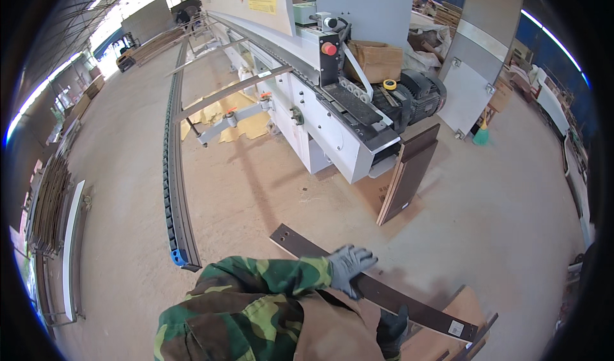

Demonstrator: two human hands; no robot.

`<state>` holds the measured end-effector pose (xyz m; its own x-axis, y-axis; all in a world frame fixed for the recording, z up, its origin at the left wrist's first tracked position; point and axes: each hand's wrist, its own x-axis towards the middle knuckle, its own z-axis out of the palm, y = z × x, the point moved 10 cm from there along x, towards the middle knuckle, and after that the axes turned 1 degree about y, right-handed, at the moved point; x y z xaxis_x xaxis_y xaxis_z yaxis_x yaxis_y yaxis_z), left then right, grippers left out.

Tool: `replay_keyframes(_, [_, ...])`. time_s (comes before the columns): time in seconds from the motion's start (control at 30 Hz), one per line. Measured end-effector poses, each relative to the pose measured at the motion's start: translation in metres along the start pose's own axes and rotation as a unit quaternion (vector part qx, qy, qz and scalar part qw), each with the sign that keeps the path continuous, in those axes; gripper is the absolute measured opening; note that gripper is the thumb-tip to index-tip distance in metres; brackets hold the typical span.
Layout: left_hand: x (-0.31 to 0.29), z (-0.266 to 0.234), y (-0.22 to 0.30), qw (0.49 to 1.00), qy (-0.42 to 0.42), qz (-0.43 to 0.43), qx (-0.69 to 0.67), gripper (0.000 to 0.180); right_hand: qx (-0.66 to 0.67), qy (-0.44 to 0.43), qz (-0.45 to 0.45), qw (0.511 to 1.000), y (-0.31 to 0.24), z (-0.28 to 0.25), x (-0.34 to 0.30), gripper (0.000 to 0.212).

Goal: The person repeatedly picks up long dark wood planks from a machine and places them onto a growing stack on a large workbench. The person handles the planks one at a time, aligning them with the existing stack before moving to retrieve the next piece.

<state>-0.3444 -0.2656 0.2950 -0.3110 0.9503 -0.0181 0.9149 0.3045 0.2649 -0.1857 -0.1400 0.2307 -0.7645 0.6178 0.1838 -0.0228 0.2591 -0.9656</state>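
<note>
A long, narrow dark brown board (409, 306) lies slantwise across the front of me, with two holes at its far-left end and a small white label at its near-right end. Resting on top of it near the middle is my left hand (348, 268) in a grey glove, its fingers stretched out and apart. Lower down, my right hand (393, 330) in a dark glove grips the board's near edge with the thumb up; most of its fingers are hidden beneath. More brown panels (435, 343) lie under the board's right end.
Ahead stands a long white edge-processing machine (332, 140) with a red button (329, 48) and a motor (419, 95). Dark panels (409, 175) lean upright at its end. A roller rail (171, 169) runs along the left. Stacked boards (48, 207) stand farther left; a green broom (481, 134) stands right.
</note>
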Motion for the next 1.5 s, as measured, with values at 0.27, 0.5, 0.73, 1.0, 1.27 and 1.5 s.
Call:
replay_keyframes(0.27, [-0.079,-0.144,-0.237,0.947,0.260,-0.189,-0.016,0.089,0.001,0.057,-0.024,0.998,0.026,0.021,-0.005,0.034])
replay_keyframes(0.5, [-0.195,-0.244,-0.450,0.815,0.363,-0.399,0.211,0.081,0.276,0.059,0.038,0.958,0.021,0.072,0.016,0.039])
replay_keyframes(0.73, [-0.242,-0.234,-0.589,0.776,0.183,-0.577,0.178,0.073,0.268,0.273,0.252,0.889,0.065,0.066,-0.037,0.038])
replay_keyframes(1.0, [-0.185,-0.191,-0.575,0.824,0.193,-0.497,0.192,0.058,0.499,0.552,0.231,0.627,0.146,0.036,-0.146,0.042])
replay_keyframes(1.27, [-0.021,-0.155,-0.407,0.894,0.160,-0.341,0.244,0.061,0.566,0.623,0.158,0.517,0.226,-0.001,-0.253,0.046])
replay_keyframes(1.5, [0.176,-0.091,-0.159,0.966,0.042,-0.118,0.226,0.063,0.585,0.696,0.197,0.367,0.252,-0.019,-0.302,0.041])
